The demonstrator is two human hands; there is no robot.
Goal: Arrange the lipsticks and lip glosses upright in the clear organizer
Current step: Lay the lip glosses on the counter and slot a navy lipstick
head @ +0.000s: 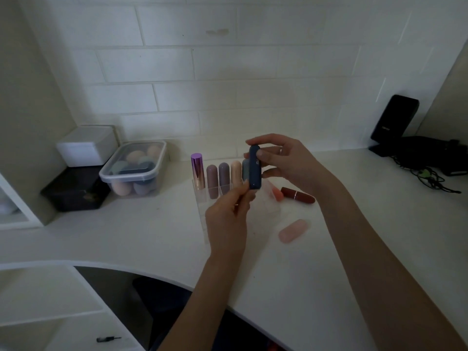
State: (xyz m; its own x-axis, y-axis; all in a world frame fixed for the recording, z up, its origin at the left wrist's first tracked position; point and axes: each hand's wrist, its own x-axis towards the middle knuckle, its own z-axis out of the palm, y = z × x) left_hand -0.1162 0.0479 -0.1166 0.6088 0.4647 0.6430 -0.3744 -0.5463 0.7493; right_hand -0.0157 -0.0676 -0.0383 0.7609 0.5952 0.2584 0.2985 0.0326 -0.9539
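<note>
- Both hands hold one dark blue tube (pixel 254 171) upright, just above the clear organizer (pixel 202 198), which stands on the white desk (pixel 354 249).
- The right hand (pixel 286 163) pinches the tube's upper part between thumb and fingers; the left hand (pixel 228 216) grips its lower end with the fingertips. Neither hand is free.
- The organizer's back row already carries a metallic purple lipstick (pixel 198 171), a mauve tube (pixel 212 181), a grey-purple tube (pixel 224 177), a pale peach tube (pixel 236 173) and a grey-blue tube (pixel 245 169), partly hidden behind the one in hand. All stand upright.
- Three pieces lie flat on the desk to the right: a coral tube (pixel 277 194) touching or just beside the organizer's edge, a dark red lipstick (pixel 298 195) and a pale pink tube (pixel 293 230).
- The step in hand looks like placing the blue tube, so the task seems a little past halfway.
- The next move calls for finding an empty slot, probably in a nearer row, and lowering the tube straight down; the clear walls are hard to see, so the base needs careful aiming.
</note>
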